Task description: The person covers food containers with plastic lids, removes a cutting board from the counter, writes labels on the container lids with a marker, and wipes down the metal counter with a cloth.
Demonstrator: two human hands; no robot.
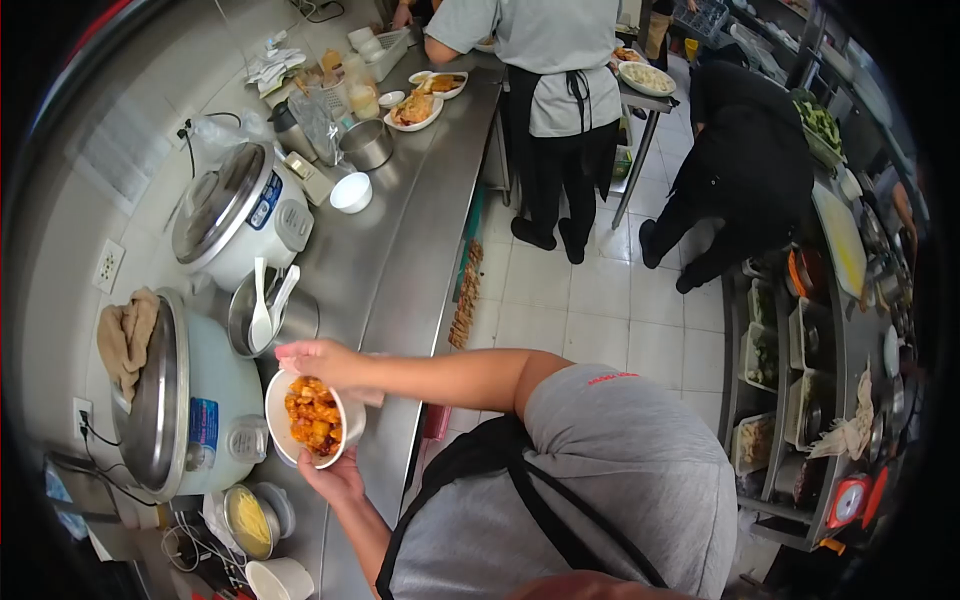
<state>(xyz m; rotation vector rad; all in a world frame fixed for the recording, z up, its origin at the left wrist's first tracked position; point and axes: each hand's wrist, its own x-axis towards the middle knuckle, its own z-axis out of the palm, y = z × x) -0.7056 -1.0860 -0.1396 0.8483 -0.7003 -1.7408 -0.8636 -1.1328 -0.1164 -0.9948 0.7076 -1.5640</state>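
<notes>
My left hand (336, 474) supports a white bowl (279, 425) from its near side, fingers closed around the wall and base. The bowl is tilted over the steel counter (375, 240) and holds chunks of food in glossy orange-red sauce (314, 415). At the bowl's far rim is my right hand (325, 362), its fingers closed and pressed together. Something pale and pinkish shows at the fingertips, too blurred to name. Just beyond that hand, a steel pot (243, 318) holds a white rice paddle (261, 322) and another white utensil (285, 290).
Two rice cookers (215, 420) (240, 225) line the wall. Farther along the counter are a small white bowl (351, 192), a steel pot (366, 145) and plated food (413, 112). A bowl of yellow shreds (250, 520) stands nearby. Two people (555, 80) (750, 150) occupy the aisle.
</notes>
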